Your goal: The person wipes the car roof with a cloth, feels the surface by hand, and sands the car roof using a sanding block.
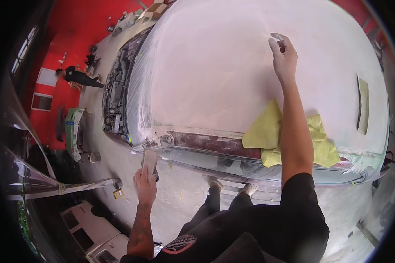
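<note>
My left hand [145,186] grips a grey sanding block [150,160] beside the near edge of the car, close to the base of the windshield. Over the dusty, whitish car roof [206,74] my right hand [286,59] is raised, its fingers curled but apart, with nothing visible in them. Under my right forearm, a crumpled yellow-green cloth [263,129] drapes across the roof's near edge; the arm hides part of it. Whether the right hand touches the roof, I cannot tell.
Clear plastic film [141,94] covers the windshield, and the engine bay [117,90] is exposed. A long narrow strip [363,105] lies on the roof's right. At left are another person [80,77], a green bumper [77,133] and a cloth-wrapped bar [74,188].
</note>
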Demonstrator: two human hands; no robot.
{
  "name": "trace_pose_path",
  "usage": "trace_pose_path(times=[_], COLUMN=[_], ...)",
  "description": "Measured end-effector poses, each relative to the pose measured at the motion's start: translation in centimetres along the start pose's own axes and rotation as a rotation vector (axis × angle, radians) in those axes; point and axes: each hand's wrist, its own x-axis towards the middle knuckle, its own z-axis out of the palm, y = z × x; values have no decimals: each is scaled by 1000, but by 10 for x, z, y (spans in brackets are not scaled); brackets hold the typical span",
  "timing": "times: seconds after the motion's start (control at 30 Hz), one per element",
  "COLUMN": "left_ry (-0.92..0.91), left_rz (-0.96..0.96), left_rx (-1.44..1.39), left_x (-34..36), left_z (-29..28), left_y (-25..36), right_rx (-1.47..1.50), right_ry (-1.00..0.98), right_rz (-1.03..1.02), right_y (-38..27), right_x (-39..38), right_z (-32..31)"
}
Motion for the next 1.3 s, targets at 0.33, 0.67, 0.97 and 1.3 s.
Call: trace_pose_path(times=[0.33,0.67,0.97,1.3], left_ry=[-81,-318,-89,-133], left_rz=[-847,-570,-583,-651], left_rx=[-67,-322,-552,-554], left_x=[-369,-291,-211,-253], left_z=[51,69,29,34], left_y=[-243,-250,-287,-327], right_rx=[-350,-838,-1262,-993], right_ry=[25,28,-29,-537], right_rz=[253,716,524,-260], right_y=[-64,-28,-48,-119], right_x=[-221,-227,-214,-279], right_z=[-67,-40,87,334])
